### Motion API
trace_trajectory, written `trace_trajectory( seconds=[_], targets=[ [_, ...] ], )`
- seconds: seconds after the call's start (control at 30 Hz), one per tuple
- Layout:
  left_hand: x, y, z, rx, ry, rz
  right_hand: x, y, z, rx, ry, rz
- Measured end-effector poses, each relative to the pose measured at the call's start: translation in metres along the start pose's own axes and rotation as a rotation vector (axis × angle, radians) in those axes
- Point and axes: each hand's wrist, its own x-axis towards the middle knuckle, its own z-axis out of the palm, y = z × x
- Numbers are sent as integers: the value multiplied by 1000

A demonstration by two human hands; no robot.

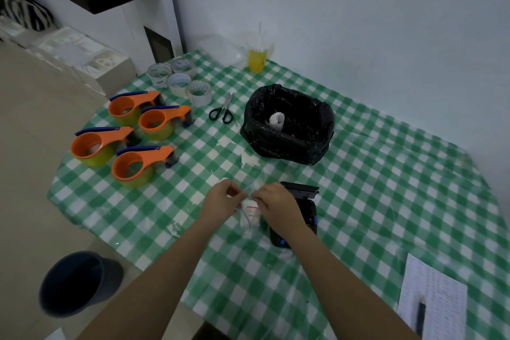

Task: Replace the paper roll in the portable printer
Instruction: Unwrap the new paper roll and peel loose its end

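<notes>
A black portable printer (pixel 306 210) with blue buttons lies on the green checked tablecloth (pixel 386 188), its lid raised at the far end. Just left of it I hold a clear plastic bag (pixel 249 214) with a white paper roll inside. My left hand (pixel 225 199) and my right hand (pixel 273 201) each pinch the bag's top edge, fingers close together. My right forearm covers part of the printer. A used white roll (pixel 276 119) stands inside the bin lined with a black bag (pixel 289 124).
Several orange tape dispensers (pixel 132 135) and tape rolls (pixel 182 83) sit at the left. Scissors (pixel 222 112) lie beside the bin. A yellow drink cup (pixel 257 56) stands by the wall. A printed sheet with a pen (pixel 433 303) lies bottom right. A dark bucket (pixel 78 283) is on the floor.
</notes>
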Motion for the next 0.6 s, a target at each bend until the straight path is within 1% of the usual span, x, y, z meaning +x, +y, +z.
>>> trace_trajectory(
  seconds=[0.03, 0.1, 0.13, 0.2, 0.27, 0.3, 0.33, 0.43, 0.5, 0.53, 0.6],
  targets=[
    [0, 0, 1, -9, -31, 0, 1, -1, 3, -80, -112, -47],
    [0, 0, 3, -30, -86, -21, 0, -2, 8, -234, -333, -4],
    [1, -2, 4, -32, -85, -41, 0, -2, 10, -304, -412, 46],
    [5, -12, 8, 39, -28, -65, -2, -3, 15, -399, -489, 123],
    [9, -22, 10, 165, 2, -69, -3, -4, 22, -445, -509, 175],
    [11, -26, 11, 212, -25, -73, -3, -4, 25, -444, -506, 189],
    [12, -30, 12, 248, -82, -70, -2, -5, 27, -436, -504, 200],
    [16, -42, 12, 339, -332, -58, 4, -2, 31, -407, -508, 165],
    [18, -47, 12, 385, -436, -22, 7, 0, 26, -354, -490, 133],
    [18, -48, 13, 385, -444, 9, 8, 1, 22, -311, -472, 132],
    [18, -48, 14, 323, -392, 32, 9, 3, 13, -203, -417, 133]
  ],
)
